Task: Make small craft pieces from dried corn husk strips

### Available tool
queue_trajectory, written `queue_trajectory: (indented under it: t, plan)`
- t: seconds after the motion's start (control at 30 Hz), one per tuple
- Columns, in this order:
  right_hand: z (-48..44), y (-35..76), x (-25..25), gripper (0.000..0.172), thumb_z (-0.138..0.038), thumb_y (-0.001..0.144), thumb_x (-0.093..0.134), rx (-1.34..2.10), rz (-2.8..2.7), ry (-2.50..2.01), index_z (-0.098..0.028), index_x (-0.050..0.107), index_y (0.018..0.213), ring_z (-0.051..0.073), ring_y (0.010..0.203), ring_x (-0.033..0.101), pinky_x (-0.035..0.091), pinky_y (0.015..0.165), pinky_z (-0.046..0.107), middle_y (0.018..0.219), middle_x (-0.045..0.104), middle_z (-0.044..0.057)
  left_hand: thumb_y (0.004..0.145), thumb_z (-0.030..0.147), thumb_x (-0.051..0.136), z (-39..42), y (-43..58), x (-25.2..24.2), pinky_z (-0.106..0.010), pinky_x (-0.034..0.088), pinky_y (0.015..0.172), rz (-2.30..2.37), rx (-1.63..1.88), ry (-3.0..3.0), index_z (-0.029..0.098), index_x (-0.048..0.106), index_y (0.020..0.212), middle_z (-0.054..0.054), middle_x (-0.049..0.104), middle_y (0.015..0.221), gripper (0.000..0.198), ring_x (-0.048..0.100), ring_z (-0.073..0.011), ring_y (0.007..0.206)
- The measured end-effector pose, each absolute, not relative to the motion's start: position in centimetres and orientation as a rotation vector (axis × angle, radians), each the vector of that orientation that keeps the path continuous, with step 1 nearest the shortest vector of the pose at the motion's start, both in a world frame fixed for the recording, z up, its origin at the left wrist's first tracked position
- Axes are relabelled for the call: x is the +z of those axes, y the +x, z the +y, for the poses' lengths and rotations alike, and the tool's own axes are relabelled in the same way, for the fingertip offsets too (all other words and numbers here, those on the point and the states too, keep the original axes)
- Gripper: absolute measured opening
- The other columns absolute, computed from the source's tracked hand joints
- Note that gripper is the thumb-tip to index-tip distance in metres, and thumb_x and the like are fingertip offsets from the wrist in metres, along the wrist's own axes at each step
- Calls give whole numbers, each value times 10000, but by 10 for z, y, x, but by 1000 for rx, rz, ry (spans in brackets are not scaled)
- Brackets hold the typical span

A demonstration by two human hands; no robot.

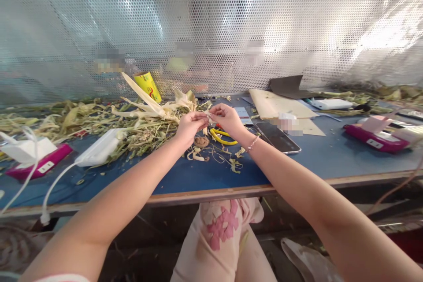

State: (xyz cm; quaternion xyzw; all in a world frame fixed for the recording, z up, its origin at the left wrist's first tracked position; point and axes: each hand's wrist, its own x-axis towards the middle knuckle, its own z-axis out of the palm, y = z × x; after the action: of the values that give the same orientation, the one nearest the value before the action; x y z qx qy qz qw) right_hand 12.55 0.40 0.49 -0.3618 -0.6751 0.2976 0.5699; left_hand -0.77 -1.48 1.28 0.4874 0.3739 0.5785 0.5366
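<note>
Head view: two hands [189, 127] [229, 118] pinching one pale scrap [210, 120]; one brown coil [201, 142].

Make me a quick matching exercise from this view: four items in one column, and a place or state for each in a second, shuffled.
Column one
1. Left hand
2. Brown coil
3. Phone
4. Yellow cylinder

Column two
A. Tilted, near the perforated panel
B. Lying flat with its dark screen up
C. Fingertips meeting those of the right hand at a small pale piece
D. Wound in rings, just left of the yellow curved piece

Pairs: 1-C, 2-D, 3-B, 4-A
</note>
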Motion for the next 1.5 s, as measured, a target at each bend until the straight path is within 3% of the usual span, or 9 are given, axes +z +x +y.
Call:
queue_trajectory:
  t: [0.2,0.4,0.77,1.1,1.5]
  plan:
    - [4,126,4,75,-188,663,549,624,-1620,-832,-170,585,728,117,692,568,465,685,276,742,623,14,568,58,650,-15,-7,14,-240,489,675,870,1420,1114,95,594,678,-18,628,609,129,598,-86,586]
    - [-1,126,5,193,-111,703,459,512,-1698,-842,-175,612,801,134,798,590,462,721,278,832,650,28,590,13,606,-14,-7,14,-276,494,718,836,1454,1015,101,592,649,-24,636,612,106,608,-99,596]
    - [-6,126,5,178,-219,766,490,317,-1839,-834,-187,627,875,147,854,581,485,670,249,887,651,46,608,-15,566,-12,-8,13,-237,491,693,840,1469,933,87,596,646,-25,633,592,113,603,-87,572]
    - [-10,128,7,239,-206,813,445,89,-2041,-779,-191,602,992,163,899,578,471,794,314,929,642,59,606,-32,549,-15,-7,16,-216,491,679,847,1443,890,89,610,622,-16,627,579,137,592,-74,561]
    - [-4,126,2,280,-117,781,439,128,-2014,-803,-185,593,1005,160,967,573,479,824,307,987,639,60,612,7,612,-11,-10,12,-216,487,666,906,1440,930,96,607,609,-13,617,571,89,578,-68,549]
